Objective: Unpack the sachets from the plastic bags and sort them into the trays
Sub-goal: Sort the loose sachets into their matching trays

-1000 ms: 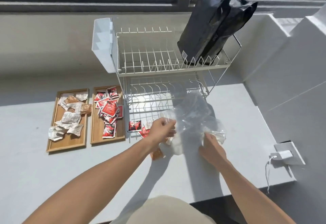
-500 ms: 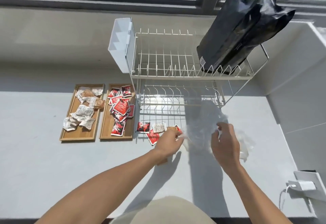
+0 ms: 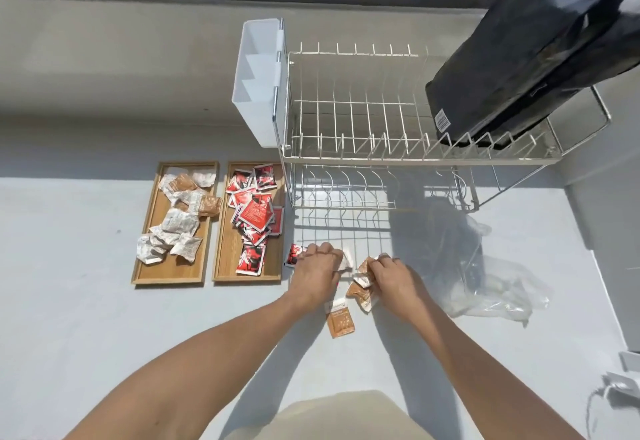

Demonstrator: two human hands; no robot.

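Both hands lie palm-down on the counter (image 3: 104, 318): the left hand (image 3: 317, 275) curls over a white sachet (image 3: 345, 261), the right hand (image 3: 394, 278) pinches an orange sachet (image 3: 364, 264). More orange sachets (image 3: 341, 320) lie loose between them; the emptied plastic bag (image 3: 491, 283) sits crumpled just right

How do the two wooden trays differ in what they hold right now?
The left tray holds white and tan sachets, loosely spread with bare wood showing at its near end. The right tray holds red sachets, piled thicker and overlapping, with one poking over its right edge. Both are shallow rectangular wooden trays lying side by side on the grey counter, left of the dish rack.
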